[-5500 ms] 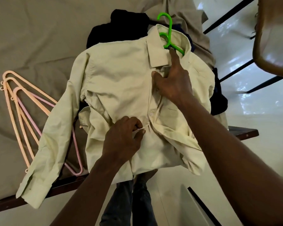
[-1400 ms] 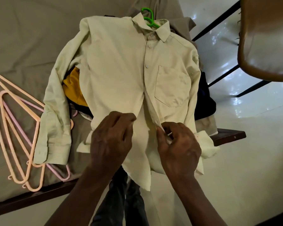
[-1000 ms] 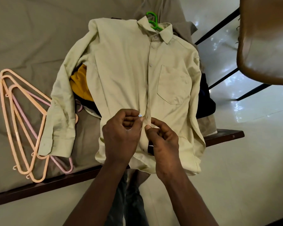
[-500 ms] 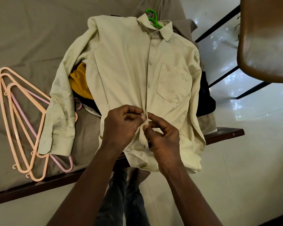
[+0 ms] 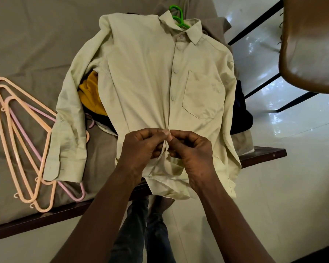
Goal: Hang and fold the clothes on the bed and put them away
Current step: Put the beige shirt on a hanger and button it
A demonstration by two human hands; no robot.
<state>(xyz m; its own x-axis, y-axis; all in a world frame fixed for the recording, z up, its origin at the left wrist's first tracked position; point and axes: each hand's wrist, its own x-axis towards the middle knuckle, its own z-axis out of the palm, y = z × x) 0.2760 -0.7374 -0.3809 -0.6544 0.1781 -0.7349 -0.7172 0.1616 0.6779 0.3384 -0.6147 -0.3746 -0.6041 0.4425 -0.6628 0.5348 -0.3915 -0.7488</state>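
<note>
Both the left hand (image 5: pixel 141 149) and right hand (image 5: pixel 192 152) pinch the shirt (image 5: pixel 146 73) front near the hem, seemingly at a button; soft, limp cloth, best held by its edges

Bed (image 5: pixel 36 44) — shirt (image 5: pixel 144 76), peach hangers (image 5: pixel 23 141) lying on it.

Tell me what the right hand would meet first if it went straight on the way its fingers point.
The right hand pinches the shirt front; straight on, it would likely meet the left hand, whose fingers face it across that fold. Depth is unclear.
</note>
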